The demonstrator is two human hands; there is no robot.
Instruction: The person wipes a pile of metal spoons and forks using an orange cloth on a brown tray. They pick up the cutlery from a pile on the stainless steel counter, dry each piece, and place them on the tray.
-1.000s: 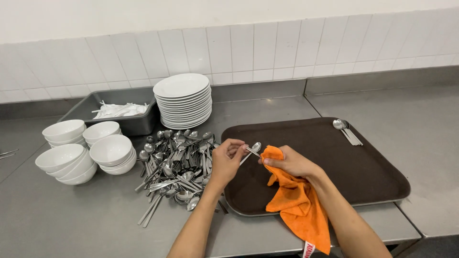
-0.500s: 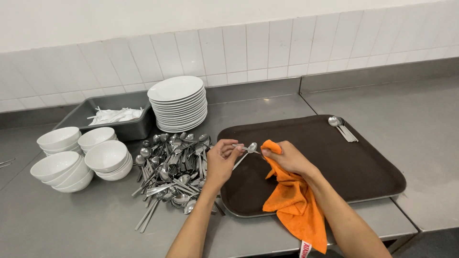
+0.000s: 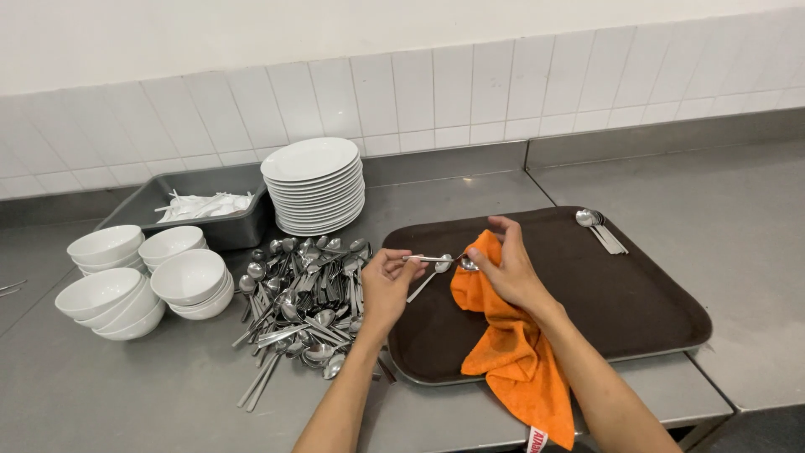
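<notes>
the left hand (image 3: 387,283) is pinching the thin handle of a shiny metal spoon (image 3: 428,259), its grip closed on it above the dark brown tray (image 3: 637,310). the right hand (image 3: 509,270) is clutching a crumpled orange cloth (image 3: 511,352) around the spoon's bowl. a loose heap of steel cutlery (image 3: 306,294) is lying on the brushed metal counter (image 3: 126,386) just left of the tray.

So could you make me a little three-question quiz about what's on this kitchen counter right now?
1. True or false: the stack of white plates stands on the brown tray.
2. What colour is the cloth in the right hand?
3. The left hand holds: A) a bowl, B) a spoon, C) a plate.

Key: 1 false, the plates stand on the steel counter behind the pile of cutlery. 2 orange. 3 B.
</notes>
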